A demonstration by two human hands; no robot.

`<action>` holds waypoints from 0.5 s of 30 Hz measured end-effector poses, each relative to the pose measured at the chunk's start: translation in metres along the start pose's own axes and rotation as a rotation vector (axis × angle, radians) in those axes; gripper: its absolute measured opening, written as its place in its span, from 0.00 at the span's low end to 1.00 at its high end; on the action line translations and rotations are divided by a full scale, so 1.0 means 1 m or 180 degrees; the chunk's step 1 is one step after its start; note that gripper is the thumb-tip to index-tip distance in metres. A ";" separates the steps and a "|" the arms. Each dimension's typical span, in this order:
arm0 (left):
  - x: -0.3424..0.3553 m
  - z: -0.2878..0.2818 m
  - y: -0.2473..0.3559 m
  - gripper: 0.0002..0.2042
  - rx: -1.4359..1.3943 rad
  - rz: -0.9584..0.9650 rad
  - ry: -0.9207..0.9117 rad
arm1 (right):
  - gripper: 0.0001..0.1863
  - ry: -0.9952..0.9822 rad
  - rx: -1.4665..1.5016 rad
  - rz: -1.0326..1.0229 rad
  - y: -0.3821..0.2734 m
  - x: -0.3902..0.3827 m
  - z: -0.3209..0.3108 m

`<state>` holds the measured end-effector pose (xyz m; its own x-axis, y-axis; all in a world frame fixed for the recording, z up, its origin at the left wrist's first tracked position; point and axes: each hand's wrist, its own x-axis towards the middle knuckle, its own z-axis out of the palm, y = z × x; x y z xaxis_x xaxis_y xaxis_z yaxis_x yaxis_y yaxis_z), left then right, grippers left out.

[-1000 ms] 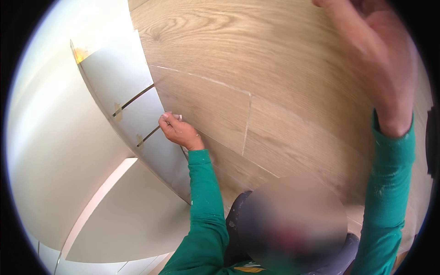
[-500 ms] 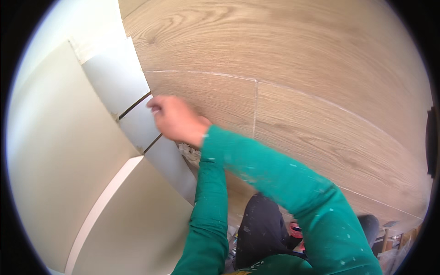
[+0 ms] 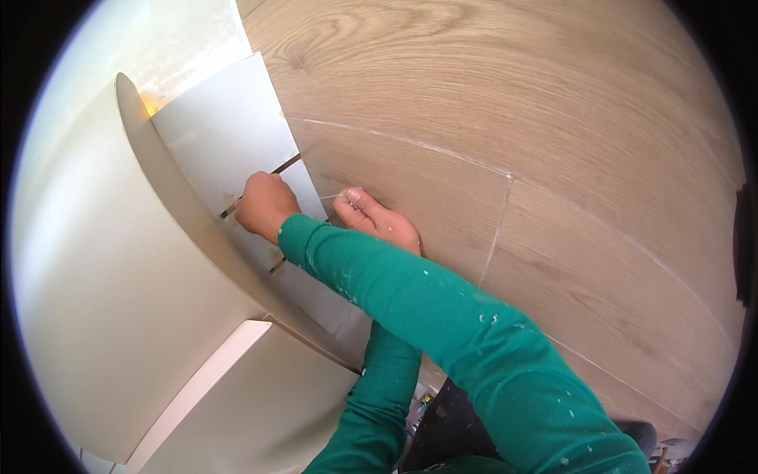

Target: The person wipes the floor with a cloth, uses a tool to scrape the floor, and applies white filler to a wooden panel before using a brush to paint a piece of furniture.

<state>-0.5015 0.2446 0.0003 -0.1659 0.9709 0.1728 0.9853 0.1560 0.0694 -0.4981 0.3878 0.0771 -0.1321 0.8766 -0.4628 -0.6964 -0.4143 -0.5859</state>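
My arms cross, the right forearm over the left. My right hand [image 3: 267, 205] is closed in a fist, low over the strip of pale grey tiles [image 3: 229, 110], near a dark gap between two of them. Its fingertips are hidden, so what they grip cannot be seen. To its right my left hand [image 3: 379, 221] pinches a thin pale strand [image 3: 333, 195] between thumb and fingers, beside the wood-look tiles [image 3: 410, 178]. From there the strand stretches toward my right hand; its far end is not visible.
A large cream panel [image 3: 103, 261] stands along the left, its edge close to the grey tiles. A lighter ledge [image 3: 197, 395] joins it lower down. Pale joint lines [image 3: 497, 229] run between the wood-look tiles. My dark-trousered leg [image 3: 450, 430] shows at the bottom.
The view has shifted. My hands were together over the grey tiles, the left mostly hidden; now they are apart, with the left in sight to the right and a strand visible between them.
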 end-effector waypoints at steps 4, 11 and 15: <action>0.004 -0.002 -0.004 0.19 0.0066 0.0244 0.0217 | 0.09 -0.0116 0.0098 0.0090 -0.004 0.001 0.006; 0.001 0.003 -0.003 0.19 -0.0389 0.0268 0.0183 | 0.08 0.0254 0.0181 0.0106 0.006 0.009 0.026; -0.001 0.004 -0.005 0.19 -0.0329 0.0164 0.0116 | 0.08 0.0222 0.0547 -0.0193 0.017 0.005 0.026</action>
<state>-0.5060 0.2439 -0.0037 -0.1183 0.9696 0.2141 0.9835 0.0847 0.1600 -0.5289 0.3914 0.0815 -0.0412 0.8772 -0.4784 -0.8126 -0.3080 -0.4948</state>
